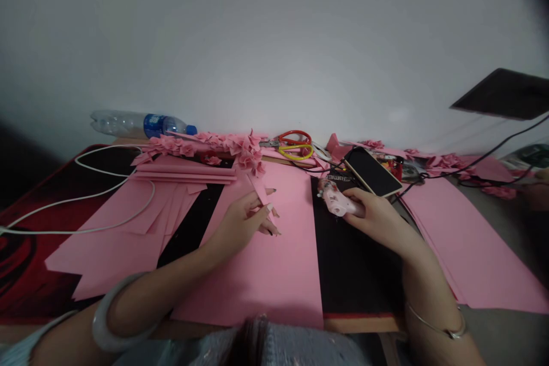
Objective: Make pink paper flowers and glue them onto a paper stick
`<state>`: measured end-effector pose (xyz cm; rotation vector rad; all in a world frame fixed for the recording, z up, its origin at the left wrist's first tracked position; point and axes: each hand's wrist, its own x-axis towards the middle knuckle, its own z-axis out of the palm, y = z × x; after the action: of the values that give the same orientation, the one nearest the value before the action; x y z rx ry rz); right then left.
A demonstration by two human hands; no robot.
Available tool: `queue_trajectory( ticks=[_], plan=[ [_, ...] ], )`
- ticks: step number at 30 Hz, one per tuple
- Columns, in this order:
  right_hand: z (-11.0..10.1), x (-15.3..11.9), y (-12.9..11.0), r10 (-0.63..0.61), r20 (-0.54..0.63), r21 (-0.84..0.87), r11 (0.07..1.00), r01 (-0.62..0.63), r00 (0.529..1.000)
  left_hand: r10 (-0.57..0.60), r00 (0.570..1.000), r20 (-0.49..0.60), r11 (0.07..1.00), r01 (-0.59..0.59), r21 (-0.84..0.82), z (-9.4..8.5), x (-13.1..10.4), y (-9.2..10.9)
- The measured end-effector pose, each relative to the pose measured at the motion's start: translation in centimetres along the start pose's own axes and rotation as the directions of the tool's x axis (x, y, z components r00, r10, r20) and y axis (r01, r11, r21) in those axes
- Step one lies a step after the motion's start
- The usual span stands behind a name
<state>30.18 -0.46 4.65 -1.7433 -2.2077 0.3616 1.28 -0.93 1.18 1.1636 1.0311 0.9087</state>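
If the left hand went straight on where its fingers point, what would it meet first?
Probably the pink handheld tool in the right hand, across the pink sheet; depth is unclear, so the left hand might pass above it.

A clear plastic bottle [124,123] with a blue cap lies on its side by the pale wall [274,40]. A white cable [77,233] loops across the left of a red and black mat [38,280]. Scissors [295,146] with red and yellow handles lie near the wall, a dark-screened phone [372,171] to their right. A dark panel [501,93] shows at far right.
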Motion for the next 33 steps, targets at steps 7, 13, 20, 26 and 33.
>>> queue_trajectory(
  ticks=[7,13,20,26,33],
  plan=[
    [0.1,-0.2,1.5,0.144,0.013,-0.198,0.97,-0.139,0.989,-0.034,0.999,0.005,0.999,0.034,-0.008,0.0,0.1,0.3],
    [1.3,-0.6,2.5,0.144,0.085,-0.173,0.977,-0.127,0.986,-0.017,1.0,0.013,0.999,0.017,-0.042,0.0,0.1,0.2],
    [0.2,0.0,1.5,0.095,-0.197,-0.019,0.995,-0.1,0.976,-0.015,1.0,0.012,0.998,0.016,-0.06,-0.2,0.4,0.2],
    [3.2,-0.1,-5.6,-0.081,-0.04,0.4,0.912,0.091,0.996,-0.032,0.999,0.039,0.997,0.035,-0.074,0.0,0.5,0.0],
    [7.3,-0.9,-8.8,-0.218,0.22,0.677,0.735,0.012,0.951,0.085,0.991,0.099,0.991,-0.095,0.097,0.2,0.5,0.0]
  ],
)
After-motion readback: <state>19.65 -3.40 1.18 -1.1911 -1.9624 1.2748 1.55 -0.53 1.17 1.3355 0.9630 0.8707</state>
